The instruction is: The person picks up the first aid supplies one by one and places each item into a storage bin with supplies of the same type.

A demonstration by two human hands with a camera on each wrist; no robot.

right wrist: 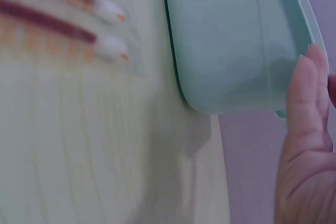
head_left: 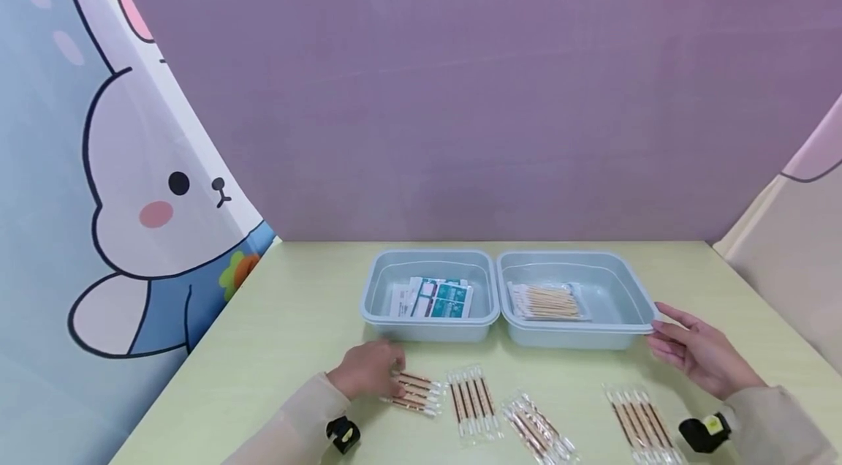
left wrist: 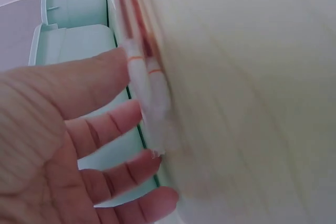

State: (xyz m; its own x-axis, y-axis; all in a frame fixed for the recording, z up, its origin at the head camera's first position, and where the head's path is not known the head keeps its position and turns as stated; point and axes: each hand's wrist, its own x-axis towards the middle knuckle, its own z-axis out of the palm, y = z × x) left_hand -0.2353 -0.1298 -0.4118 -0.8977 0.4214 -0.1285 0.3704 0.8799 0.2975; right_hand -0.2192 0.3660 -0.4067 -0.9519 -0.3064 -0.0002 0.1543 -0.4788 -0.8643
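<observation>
My left hand (head_left: 371, 368) is over the left end of a clear packet of cotton swabs (head_left: 419, 393) with brown shafts. In the left wrist view, the thumb meets the packet's white-tipped end (left wrist: 152, 85) and the index fingertip is close beside it, while the other fingers spread loosely. My right hand (head_left: 707, 357) touches the right front corner of the right blue bin (head_left: 572, 339), its fingers fairly straight at the rim. That bin contains a bag of wooden-stick swabs (head_left: 549, 302). Teal-and-white sachets (head_left: 441, 298) lie in the left blue bin (head_left: 427, 332).
More brown swab packets lie along the front of the table: one upright in view (head_left: 473, 403), a slanted one (head_left: 539, 428) and another (head_left: 643, 423) near the right wrist. Behind the bins rises a purple panel (head_left: 460, 92). A rabbit-print cloth (head_left: 151, 231) hangs at left.
</observation>
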